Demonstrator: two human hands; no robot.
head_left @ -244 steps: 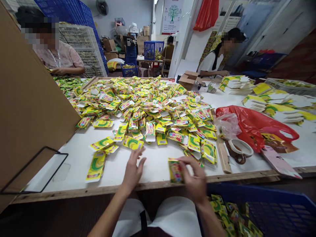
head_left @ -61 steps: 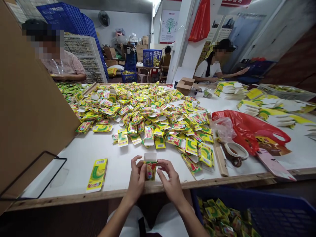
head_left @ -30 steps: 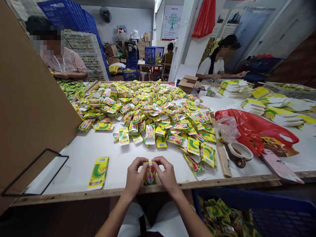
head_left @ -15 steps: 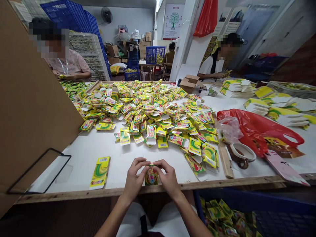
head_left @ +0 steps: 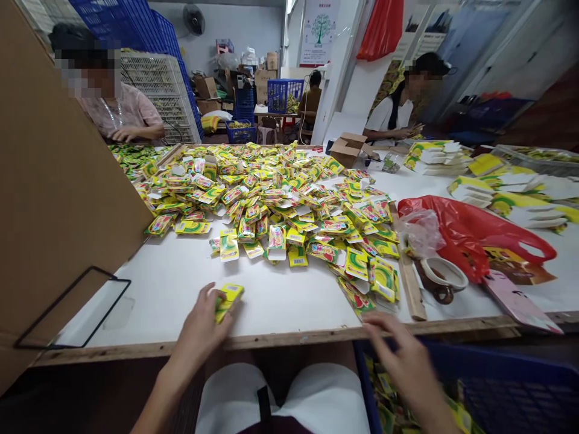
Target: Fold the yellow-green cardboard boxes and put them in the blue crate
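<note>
My left hand (head_left: 204, 322) is closed around a small yellow-and-green printed carton (head_left: 230, 296) just above the white tabletop (head_left: 280, 304), left of the middle. Its fingers wrap the far side and the thumb lies along the near side. Off to the right, my right hand (head_left: 404, 358) is over the table edge and the blue crate (head_left: 506, 386), somewhat blurred. Its fingers are stretched out and apart, with nothing seen in them. Close to its fingertips lies a carton with red fruit print (head_left: 355, 295). A large heap of similar cartons (head_left: 271, 199) spreads across the table beyond both hands.
At left stands a cardboard panel (head_left: 67, 199) with a black wire frame (head_left: 129, 295). Right of a wooden strip (head_left: 411, 289) are a red plastic bag (head_left: 452, 223), a cup (head_left: 446, 280) and a pink phone-like slab (head_left: 520, 301). Co-workers sit at the far left and right.
My hands have parted from the front edge, where they both held a carton. The left took up the carton lying at left; the right swung right over the crate, without the first carton.
</note>
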